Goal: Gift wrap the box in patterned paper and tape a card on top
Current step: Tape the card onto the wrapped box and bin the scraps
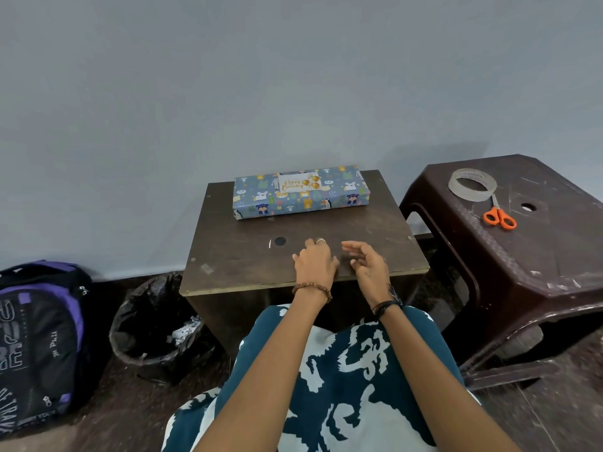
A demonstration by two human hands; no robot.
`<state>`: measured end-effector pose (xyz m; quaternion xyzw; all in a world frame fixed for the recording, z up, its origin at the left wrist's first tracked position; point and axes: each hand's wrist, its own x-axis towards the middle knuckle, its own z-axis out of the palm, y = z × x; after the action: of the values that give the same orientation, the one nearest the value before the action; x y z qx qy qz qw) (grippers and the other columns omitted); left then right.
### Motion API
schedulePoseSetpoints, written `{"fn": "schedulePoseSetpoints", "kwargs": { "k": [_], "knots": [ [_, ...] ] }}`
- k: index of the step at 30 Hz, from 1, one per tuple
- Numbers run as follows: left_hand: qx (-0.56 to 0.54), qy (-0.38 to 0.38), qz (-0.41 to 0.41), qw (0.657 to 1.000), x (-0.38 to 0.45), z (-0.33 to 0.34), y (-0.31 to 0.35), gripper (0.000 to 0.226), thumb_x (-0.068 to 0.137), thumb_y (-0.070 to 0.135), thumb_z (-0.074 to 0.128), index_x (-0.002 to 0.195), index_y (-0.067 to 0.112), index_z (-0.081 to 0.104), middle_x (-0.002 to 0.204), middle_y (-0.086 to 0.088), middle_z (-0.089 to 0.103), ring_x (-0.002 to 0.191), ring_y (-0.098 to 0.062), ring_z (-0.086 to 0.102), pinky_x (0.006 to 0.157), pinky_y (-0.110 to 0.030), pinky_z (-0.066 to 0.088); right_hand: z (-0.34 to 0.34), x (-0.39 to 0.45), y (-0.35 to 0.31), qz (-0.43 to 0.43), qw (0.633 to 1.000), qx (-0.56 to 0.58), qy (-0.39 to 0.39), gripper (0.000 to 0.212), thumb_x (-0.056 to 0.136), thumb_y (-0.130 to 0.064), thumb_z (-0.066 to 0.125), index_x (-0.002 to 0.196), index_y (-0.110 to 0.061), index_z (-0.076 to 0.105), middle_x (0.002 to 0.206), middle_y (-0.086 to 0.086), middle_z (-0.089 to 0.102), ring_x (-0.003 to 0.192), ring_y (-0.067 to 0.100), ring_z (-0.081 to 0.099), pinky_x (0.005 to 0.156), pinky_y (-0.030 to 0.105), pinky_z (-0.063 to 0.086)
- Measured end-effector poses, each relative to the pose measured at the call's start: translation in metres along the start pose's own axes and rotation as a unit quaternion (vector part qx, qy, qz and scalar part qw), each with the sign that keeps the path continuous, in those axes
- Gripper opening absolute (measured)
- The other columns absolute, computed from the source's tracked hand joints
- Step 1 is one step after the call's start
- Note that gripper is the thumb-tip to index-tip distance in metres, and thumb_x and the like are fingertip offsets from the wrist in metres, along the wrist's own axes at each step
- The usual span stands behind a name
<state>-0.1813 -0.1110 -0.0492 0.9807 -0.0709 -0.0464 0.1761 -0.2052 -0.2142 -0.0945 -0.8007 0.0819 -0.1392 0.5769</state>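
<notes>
The box (301, 200) lies at the far edge of the small brown table (241, 256), wrapped in blue paper with animal prints. A white "Happy Birthday" card (298, 182) sits flat on its top. My left hand (316, 263) hovers over the table's near half, fingers loosely bent, holding nothing. My right hand (368, 262) is just beside it, palm turned inward, fingers relaxed and empty. Both hands are well short of the box.
A dark plastic stool (538, 256) stands to the right with a roll of clear tape (472, 184) and orange-handled scissors (499, 216) on it. A black-lined bin (156, 327) with paper scraps and a purple backpack (39, 337) sit on the floor at left.
</notes>
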Motion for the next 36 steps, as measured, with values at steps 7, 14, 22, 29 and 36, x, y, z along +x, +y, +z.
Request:
{"fn": "schedulePoseSetpoints", "kwargs": {
  "k": [7, 14, 22, 29, 36],
  "knots": [
    [0.007, 0.043, 0.031, 0.999, -0.011, 0.021, -0.018, 0.033, 0.098, 0.009, 0.034, 0.13, 0.003, 0.042, 0.134, -0.015, 0.046, 0.122, -0.033, 0.045, 0.098, -0.042, 0.038, 0.0, 0.0, 0.004, -0.008, 1.0, 0.01, 0.001, 0.047, 0.081, 0.021, 0.04, 0.105, -0.014, 0.061, 0.108, -0.001, 0.062, 0.098, 0.004, 0.057, 0.085, 0.005, 0.042],
    [-0.054, 0.069, 0.022, 0.996, -0.019, 0.042, -0.008, 0.034, 0.098, 0.03, 0.04, 0.125, 0.011, 0.051, 0.146, -0.007, 0.038, 0.14, -0.024, 0.026, 0.115, -0.05, 0.003, 0.0, 0.002, 0.005, -0.006, 1.0, 0.018, -0.013, 0.046, 0.08, 0.022, 0.041, 0.108, -0.008, 0.062, 0.108, -0.001, 0.062, 0.101, 0.008, 0.057, 0.086, 0.006, 0.043],
    [-0.126, 0.152, -0.04, 0.979, -0.017, 0.041, 0.005, 0.019, 0.097, 0.02, 0.045, 0.106, 0.011, 0.059, 0.118, -0.002, 0.059, 0.1, -0.021, 0.061, 0.116, -0.049, 0.005, -0.002, 0.0, 0.0, 0.008, 0.999, 0.041, -0.017, 0.045, 0.081, 0.022, 0.041, 0.11, -0.006, 0.061, 0.111, 0.003, 0.063, 0.102, 0.01, 0.057, 0.09, 0.016, 0.044],
    [-0.136, 0.206, -0.03, 0.969, -0.016, 0.044, 0.002, 0.027, 0.056, -0.004, 0.08, 0.071, 0.013, 0.064, 0.078, -0.002, 0.063, 0.056, -0.016, 0.063, 0.084, -0.06, 0.047, -0.003, 0.001, -0.001, 0.013, 0.999, 0.04, -0.019, 0.044, 0.082, 0.021, 0.042, 0.111, -0.007, 0.061, 0.109, 0.004, 0.063, 0.103, 0.011, 0.057, 0.088, 0.01, 0.044],
    [-0.505, 0.334, -0.223, 0.764, -0.019, 0.02, -0.028, 0.011, 0.099, 0.009, 0.032, 0.095, 0.012, 0.042, 0.092, 0.013, 0.057, 0.079, -0.017, 0.068, 0.055, -0.012, 0.043, -0.005, -0.002, -0.006, 0.02, 0.998, 0.064, -0.004, 0.042, 0.084, 0.018, 0.045, 0.107, -0.014, 0.061, 0.104, 0.001, 0.065, 0.096, 0.006, 0.059, 0.085, 0.008, 0.044]
  ]
}}
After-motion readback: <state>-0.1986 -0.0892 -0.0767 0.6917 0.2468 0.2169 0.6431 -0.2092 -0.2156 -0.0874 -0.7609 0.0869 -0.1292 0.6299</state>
